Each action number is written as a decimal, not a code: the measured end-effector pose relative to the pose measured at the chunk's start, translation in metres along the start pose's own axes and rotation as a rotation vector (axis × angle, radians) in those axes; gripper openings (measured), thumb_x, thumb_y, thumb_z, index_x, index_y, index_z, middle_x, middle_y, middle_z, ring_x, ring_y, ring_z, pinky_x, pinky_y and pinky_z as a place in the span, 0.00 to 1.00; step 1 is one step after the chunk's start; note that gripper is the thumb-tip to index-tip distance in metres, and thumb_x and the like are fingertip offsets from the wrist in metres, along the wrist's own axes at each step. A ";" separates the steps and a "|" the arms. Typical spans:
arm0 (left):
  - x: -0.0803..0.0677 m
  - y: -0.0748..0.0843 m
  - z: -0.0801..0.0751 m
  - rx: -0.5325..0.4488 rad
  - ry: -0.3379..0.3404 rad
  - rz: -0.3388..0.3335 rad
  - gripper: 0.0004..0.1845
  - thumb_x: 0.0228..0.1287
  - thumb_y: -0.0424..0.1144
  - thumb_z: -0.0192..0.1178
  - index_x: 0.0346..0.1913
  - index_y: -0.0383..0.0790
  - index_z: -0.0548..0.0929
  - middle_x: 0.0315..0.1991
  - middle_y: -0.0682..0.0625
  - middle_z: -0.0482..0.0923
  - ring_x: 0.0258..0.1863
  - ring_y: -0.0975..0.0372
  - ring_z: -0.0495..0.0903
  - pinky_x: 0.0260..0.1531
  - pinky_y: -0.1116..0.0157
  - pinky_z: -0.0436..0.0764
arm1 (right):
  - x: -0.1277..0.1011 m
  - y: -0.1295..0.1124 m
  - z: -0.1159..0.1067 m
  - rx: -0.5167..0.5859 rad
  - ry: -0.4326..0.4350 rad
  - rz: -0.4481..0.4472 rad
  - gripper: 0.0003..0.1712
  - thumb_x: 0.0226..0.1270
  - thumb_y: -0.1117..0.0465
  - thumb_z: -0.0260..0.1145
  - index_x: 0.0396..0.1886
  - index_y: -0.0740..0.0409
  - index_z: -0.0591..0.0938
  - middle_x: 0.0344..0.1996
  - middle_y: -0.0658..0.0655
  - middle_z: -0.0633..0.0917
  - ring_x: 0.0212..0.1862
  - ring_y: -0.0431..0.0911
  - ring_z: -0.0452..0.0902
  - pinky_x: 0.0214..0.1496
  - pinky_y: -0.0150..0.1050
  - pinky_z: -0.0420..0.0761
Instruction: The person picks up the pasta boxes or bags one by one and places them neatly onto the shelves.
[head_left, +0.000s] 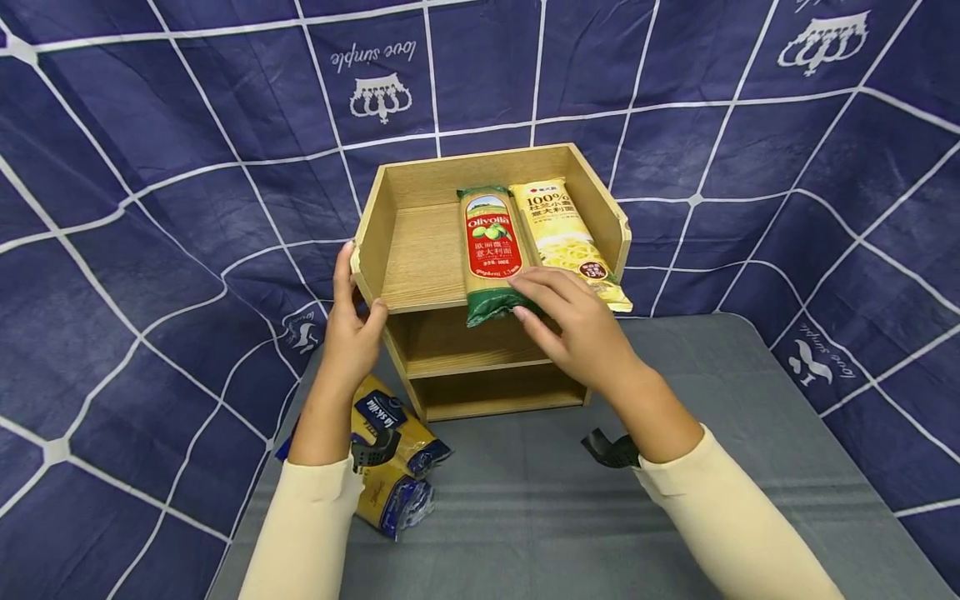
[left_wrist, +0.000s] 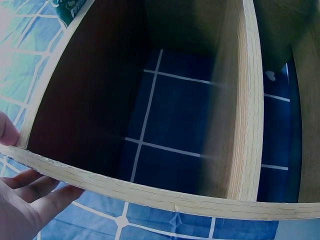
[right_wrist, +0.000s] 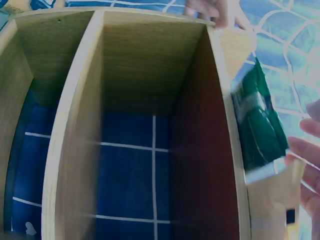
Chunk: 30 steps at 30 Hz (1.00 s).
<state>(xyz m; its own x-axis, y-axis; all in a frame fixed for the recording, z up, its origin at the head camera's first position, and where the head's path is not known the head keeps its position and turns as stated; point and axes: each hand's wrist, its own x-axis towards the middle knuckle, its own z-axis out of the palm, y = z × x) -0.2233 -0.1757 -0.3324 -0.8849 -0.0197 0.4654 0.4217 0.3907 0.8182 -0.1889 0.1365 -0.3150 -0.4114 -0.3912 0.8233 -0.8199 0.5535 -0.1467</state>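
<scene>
A wooden three-level shelf [head_left: 420,250] stands on the grey table. Its top tray holds two pasta packets side by side: a green and red one [head_left: 489,242] and a yellow one [head_left: 562,229]. My left hand [head_left: 352,321] holds the shelf's left side wall at its front corner, thumb on one face and fingers on the other [left_wrist: 25,200]. My right hand [head_left: 558,308] lies with straight fingers on the near end of the green packet, which overhangs the tray's front edge [right_wrist: 257,125]. The two lower levels [right_wrist: 150,150] look bare.
Two blue and yellow pasta packets [head_left: 393,429] lie on the grey table [head_left: 712,375] at the front left, under my left forearm. A dark blue checked cloth [head_left: 150,208] hangs behind and to both sides.
</scene>
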 end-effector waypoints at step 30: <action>-0.059 -0.034 -0.023 0.125 0.011 -0.159 0.31 0.76 0.36 0.51 0.78 0.57 0.61 0.70 0.49 0.72 0.67 0.54 0.75 0.54 0.70 0.77 | 0.004 0.044 -0.041 -0.014 0.375 0.264 0.15 0.68 0.66 0.63 0.51 0.58 0.88 0.54 0.62 0.84 0.56 0.58 0.75 0.61 0.44 0.69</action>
<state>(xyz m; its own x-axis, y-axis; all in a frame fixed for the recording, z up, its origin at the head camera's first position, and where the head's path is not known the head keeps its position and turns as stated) -0.1808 -0.2091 -0.3798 -0.9360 -0.0998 0.3376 0.2482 0.4931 0.8338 -0.2107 0.1894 -0.2958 -0.4306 0.0560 0.9008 -0.6999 0.6095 -0.3724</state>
